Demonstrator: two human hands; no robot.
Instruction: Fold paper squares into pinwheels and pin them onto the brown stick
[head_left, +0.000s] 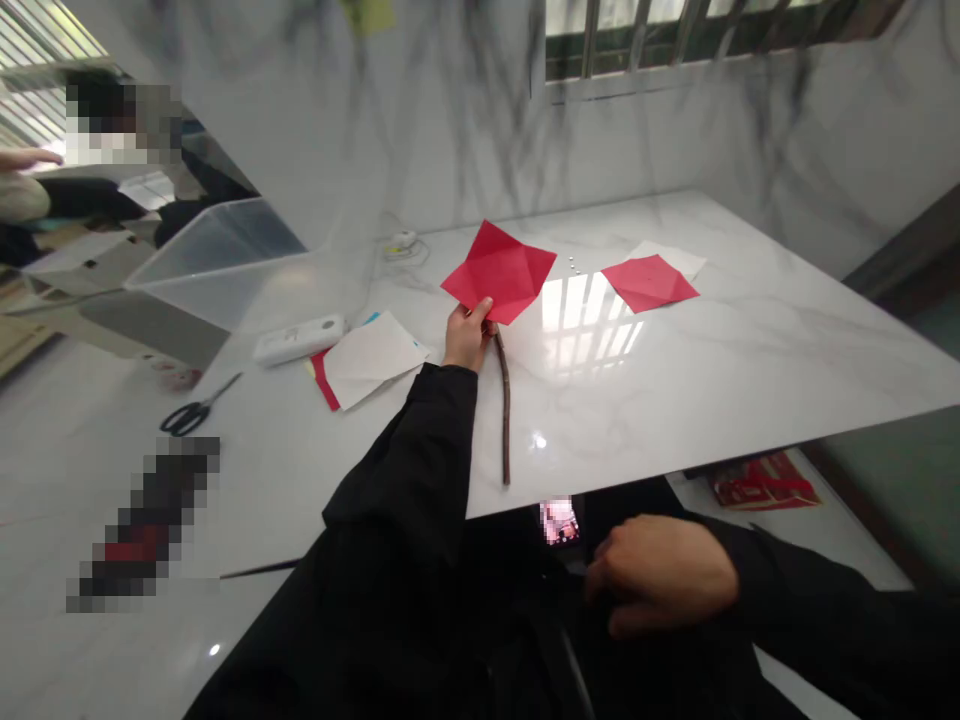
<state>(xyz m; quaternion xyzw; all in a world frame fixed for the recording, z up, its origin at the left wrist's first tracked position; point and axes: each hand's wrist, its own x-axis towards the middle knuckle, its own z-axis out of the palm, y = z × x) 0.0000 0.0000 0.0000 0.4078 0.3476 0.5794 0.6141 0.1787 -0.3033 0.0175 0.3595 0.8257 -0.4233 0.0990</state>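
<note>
Left hand (466,335) pinches the near corner of a creased red paper (501,270) lifted just beyond it over the table (750,350), thin, light, floppy, best gripped at an edge; right hand (664,580) rests loosely curled, empty, in the lap.

Left hand (466,338) outstretched, pinching

The person wears a loose black long-sleeved garment, its creased sleeves ending at the wrists of the bare left hand (466,338) and right hand (664,578).
</note>
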